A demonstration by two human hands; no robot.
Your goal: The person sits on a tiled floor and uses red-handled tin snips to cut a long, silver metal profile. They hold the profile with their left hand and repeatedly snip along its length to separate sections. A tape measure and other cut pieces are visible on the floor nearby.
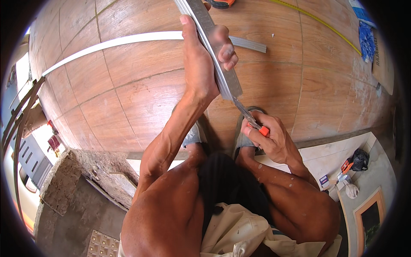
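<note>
My left hand [199,70] is closed around a grey metal channel strip [232,83], held at a slant above the tiled floor. Its thumb lies along one side and its fingertips curl over the other. A pair of metal snips [245,111] with orange-red handles sits in my right hand [276,139], fingers wrapped round the grips. The blades meet the near end of the strip at one corner; whether they bite into it I cannot tell. Beneath my left hand, a long white strip [128,40] lies across the floor.
A yellow measuring tape [317,19] stretches over the wood-look tiles [274,90] at the far right, near crumpled blue plastic [366,40] and a cardboard piece [382,64]. An orange-and-black case [221,3] shows at the top. Lower right, a black bag [360,159] rests on a pale ledge.
</note>
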